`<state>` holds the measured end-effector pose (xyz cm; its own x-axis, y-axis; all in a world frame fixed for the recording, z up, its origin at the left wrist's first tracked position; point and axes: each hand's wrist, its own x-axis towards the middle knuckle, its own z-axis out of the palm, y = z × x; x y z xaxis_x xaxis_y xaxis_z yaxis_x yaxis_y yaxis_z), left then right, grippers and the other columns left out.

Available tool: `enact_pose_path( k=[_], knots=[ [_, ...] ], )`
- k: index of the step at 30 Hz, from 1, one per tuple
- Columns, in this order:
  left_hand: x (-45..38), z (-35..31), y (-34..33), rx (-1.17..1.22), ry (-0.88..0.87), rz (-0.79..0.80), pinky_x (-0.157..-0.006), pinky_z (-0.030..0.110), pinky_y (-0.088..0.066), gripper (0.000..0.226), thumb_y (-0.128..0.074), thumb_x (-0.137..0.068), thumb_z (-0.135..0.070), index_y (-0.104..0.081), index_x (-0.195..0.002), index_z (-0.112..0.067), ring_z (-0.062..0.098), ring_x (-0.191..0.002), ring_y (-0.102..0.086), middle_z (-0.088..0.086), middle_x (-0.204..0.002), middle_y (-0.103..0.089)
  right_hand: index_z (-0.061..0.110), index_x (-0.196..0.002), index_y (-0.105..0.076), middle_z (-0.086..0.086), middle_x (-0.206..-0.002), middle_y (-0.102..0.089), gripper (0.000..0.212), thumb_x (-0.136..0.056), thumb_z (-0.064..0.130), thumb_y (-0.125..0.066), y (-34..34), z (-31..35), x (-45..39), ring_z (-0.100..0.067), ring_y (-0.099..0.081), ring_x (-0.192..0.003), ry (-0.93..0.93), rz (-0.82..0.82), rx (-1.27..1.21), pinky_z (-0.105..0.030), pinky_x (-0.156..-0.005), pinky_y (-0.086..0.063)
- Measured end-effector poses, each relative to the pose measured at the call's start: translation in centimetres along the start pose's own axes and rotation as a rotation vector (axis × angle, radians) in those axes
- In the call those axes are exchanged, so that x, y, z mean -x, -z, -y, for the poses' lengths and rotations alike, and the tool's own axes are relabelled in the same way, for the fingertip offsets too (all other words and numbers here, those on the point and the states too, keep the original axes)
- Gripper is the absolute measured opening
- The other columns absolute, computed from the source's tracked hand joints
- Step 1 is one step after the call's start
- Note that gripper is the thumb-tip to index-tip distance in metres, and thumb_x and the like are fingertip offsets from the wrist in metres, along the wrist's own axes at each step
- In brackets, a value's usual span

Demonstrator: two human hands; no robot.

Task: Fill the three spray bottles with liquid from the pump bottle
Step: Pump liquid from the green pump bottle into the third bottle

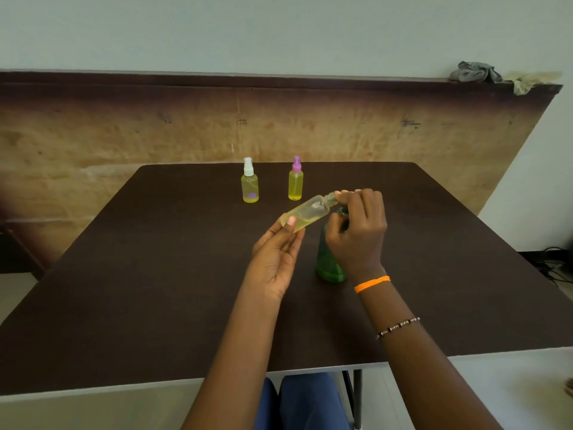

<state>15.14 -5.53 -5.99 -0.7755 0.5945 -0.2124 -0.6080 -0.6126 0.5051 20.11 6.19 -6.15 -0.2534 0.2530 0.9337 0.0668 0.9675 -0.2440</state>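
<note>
White-capped spray bottle (250, 185) and purple-capped spray bottle (295, 182) upright on table (139, 274), yellow-filled; left hand (276, 252) pinches tilted uncapped bottle (307, 213) (partly filled); right hand (359, 231) grips green pump bottle (328, 262)

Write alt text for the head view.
A left hand holds a tilted clear spray bottle of yellow liquid while the right hand works at its neck, above a green pump bottle; two capped yellow-filled spray bottles stand behind on the dark table.

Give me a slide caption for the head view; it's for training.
Left hand tilts a capless spray bottle; right hand at its neck, over green pump bottle.
</note>
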Motion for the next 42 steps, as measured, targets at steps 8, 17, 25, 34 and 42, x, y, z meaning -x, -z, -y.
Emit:
enact_pose_path(
  k=[8,17,25,34,42],
  knots=[
    [0.3,0.0,-0.3,0.002,-0.014,0.027,-0.081,0.024,-0.055,0.019,-0.057,-0.086,0.000,-0.059,-0.104,0.000,0.012,-0.080,-0.070,0.005,-0.080,-0.074,-0.002,-0.074,-0.060,-0.014,-0.073,-0.052,0.021,-0.077,0.002,-0.039,1.1,0.8,-1.7,-0.026,-0.047,-0.070,-0.062,0.064,-0.010,-0.025,-0.062,-0.035],
    [0.1,0.0,0.0,0.002,-0.013,0.015,-0.080,0.024,-0.055,0.024,-0.058,-0.084,0.001,-0.058,-0.108,0.000,0.013,-0.081,-0.070,0.006,-0.082,-0.074,-0.007,-0.084,-0.065,-0.018,-0.075,-0.054,0.029,-0.079,-0.011,-0.037,-0.1,0.4,0.4,-0.021,-0.042,-0.074,-0.059,-0.044,0.022,-0.030,-0.062,-0.042],
    [0.4,-0.2,-0.4,0.013,-0.014,0.028,-0.082,0.025,-0.054,0.019,-0.057,-0.085,0.001,-0.058,-0.105,-0.001,0.013,-0.080,-0.071,0.005,-0.081,-0.074,-0.002,-0.073,-0.061,-0.014,-0.072,-0.054,0.024,-0.077,-0.001,-0.037,0.8,0.9,-1.8,-0.024,-0.045,-0.072,-0.032,0.035,0.095,-0.028,-0.061,-0.037],
    [0.2,-0.1,-0.1,0.002,-0.012,0.016,-0.078,0.023,-0.055,0.022,-0.057,-0.085,0.001,-0.058,-0.108,0.000,0.012,-0.078,-0.071,0.006,-0.080,-0.074,-0.005,-0.076,-0.064,-0.018,-0.072,-0.056,0.026,-0.081,-0.009,-0.039,-0.2,-0.1,-0.5,-0.026,-0.046,-0.074,-0.011,-0.049,0.070,-0.036,-0.070,-0.047],
    [0.2,-0.1,-0.1,0.009,-0.006,0.015,-0.082,0.024,-0.054,0.026,-0.058,-0.085,0.000,-0.057,-0.111,0.001,0.014,-0.087,-0.068,0.007,-0.085,-0.073,-0.006,-0.080,-0.066,-0.018,-0.074,-0.057,0.028,-0.079,-0.010,-0.037,0.1,0.5,-0.4,-0.024,-0.044,-0.080,0.024,-0.068,0.092,-0.031,-0.072,-0.044]
  ],
)
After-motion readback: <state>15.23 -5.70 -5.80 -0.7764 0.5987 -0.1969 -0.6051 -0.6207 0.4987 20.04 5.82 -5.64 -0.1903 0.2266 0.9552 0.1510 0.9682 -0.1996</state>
